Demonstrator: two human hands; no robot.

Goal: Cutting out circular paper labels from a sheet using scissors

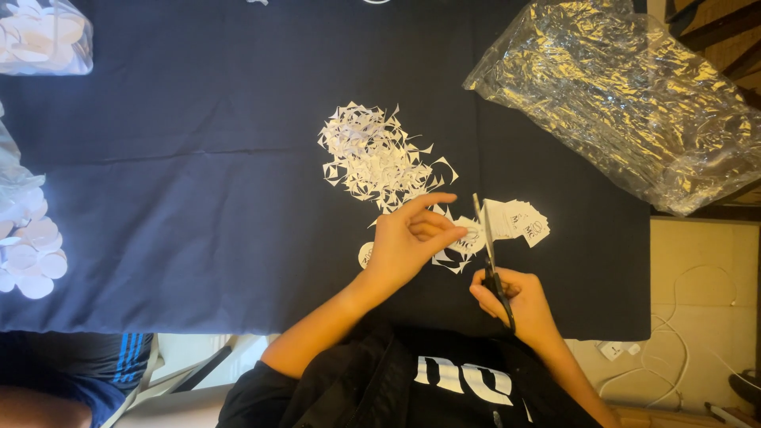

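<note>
Black scissors [490, 261] gripped in right hand [519, 305] cut paper piece [469, 235] pinched by left hand [408, 242] over scraps [376, 158]

A home craft table [198, 158] with paper scraps [376, 158] and floor cables [674, 341].

I see a table [198, 158] under a dark cloth, evenly lit. Past its right edge lies pale floor [697, 269] with white cables [674, 349] and a socket strip [612, 349]. Dark wood [713, 32] shows at the far right corner.
</note>
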